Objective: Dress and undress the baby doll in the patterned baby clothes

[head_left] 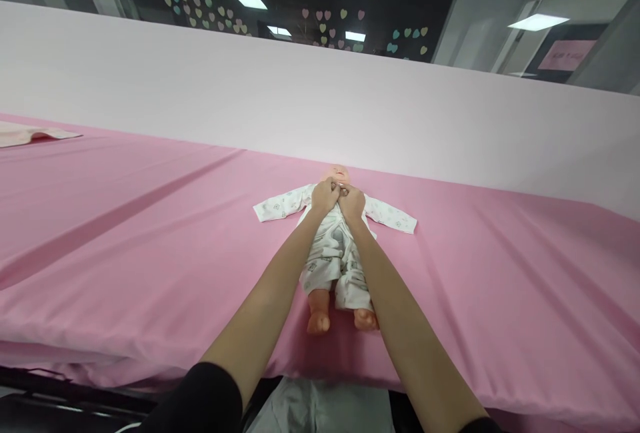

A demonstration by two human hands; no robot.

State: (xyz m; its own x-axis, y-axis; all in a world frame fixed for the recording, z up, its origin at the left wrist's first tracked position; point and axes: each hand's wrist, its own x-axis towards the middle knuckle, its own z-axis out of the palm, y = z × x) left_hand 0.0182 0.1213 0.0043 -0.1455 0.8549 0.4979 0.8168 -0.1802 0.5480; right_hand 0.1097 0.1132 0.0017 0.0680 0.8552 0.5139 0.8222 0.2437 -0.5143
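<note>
A baby doll (319, 313) lies on its back, its head toward the wall and its bare feet toward me. White printed baby clothes (286, 204) cover it, with both sleeves spread out sideways. At the neck of the garment, just below the doll's chin, my left hand (325, 194) and my right hand (352, 202) meet. Both have their fingers closed in a pinch on the collar. The fingertips touch or nearly touch, and whatever small part lies between them is hidden.
A pink sheet (165, 253) with creases covers the wide padded table. Behind it rises a white wall (250, 93), topped by dark glass with heart stickers. At the far left edge lies a pale folded cloth (30, 134).
</note>
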